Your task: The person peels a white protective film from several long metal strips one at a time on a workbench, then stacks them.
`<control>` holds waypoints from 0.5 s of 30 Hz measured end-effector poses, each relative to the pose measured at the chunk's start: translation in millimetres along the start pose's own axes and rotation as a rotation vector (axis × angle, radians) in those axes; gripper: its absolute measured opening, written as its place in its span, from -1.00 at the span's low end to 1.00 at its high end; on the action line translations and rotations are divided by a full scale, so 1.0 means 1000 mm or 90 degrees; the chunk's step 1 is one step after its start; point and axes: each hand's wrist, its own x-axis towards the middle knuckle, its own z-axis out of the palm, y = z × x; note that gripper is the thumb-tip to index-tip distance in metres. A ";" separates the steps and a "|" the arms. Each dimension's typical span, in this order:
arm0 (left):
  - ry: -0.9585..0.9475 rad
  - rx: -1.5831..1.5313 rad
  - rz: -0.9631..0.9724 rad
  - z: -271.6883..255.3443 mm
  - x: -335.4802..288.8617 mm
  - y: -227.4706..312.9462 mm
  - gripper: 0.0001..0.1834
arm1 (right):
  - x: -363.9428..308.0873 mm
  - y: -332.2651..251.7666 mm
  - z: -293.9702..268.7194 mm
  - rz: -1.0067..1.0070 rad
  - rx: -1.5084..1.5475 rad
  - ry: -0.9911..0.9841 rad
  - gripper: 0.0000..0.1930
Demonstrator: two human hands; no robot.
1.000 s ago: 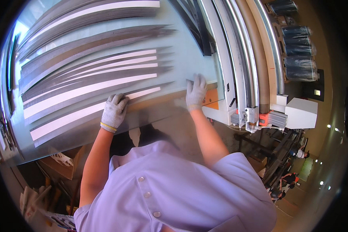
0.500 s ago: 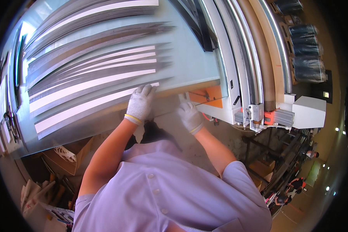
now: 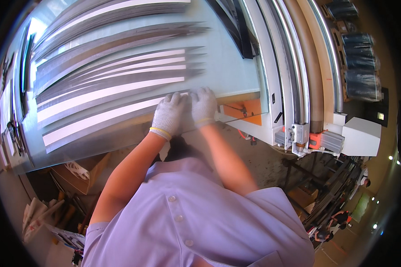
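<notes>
White knit gloves cover the left hand (image 3: 167, 113) and the right hand (image 3: 203, 107), side by side at the right end of the near strip (image 3: 107, 117). Fingers are slightly bent, close together; whether any of the 2 hands' fingers pinch it, I cannot tell. Even, light fingertip pressure should suit it best, clear of the farther strips (image 3: 120, 92) across the pale blue table (image 3: 231, 75).
</notes>
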 end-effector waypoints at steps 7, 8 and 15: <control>-0.001 0.016 0.002 0.003 0.003 -0.002 -0.40 | 0.001 -0.002 0.000 -0.004 -0.008 -0.007 -0.92; -0.003 0.019 -0.001 0.003 0.003 -0.002 -0.41 | 0.001 -0.004 -0.001 -0.004 -0.005 -0.006 -0.91; -0.027 0.033 -0.002 0.005 0.003 -0.002 -0.41 | -0.009 0.000 -0.002 -0.036 0.037 0.015 -0.93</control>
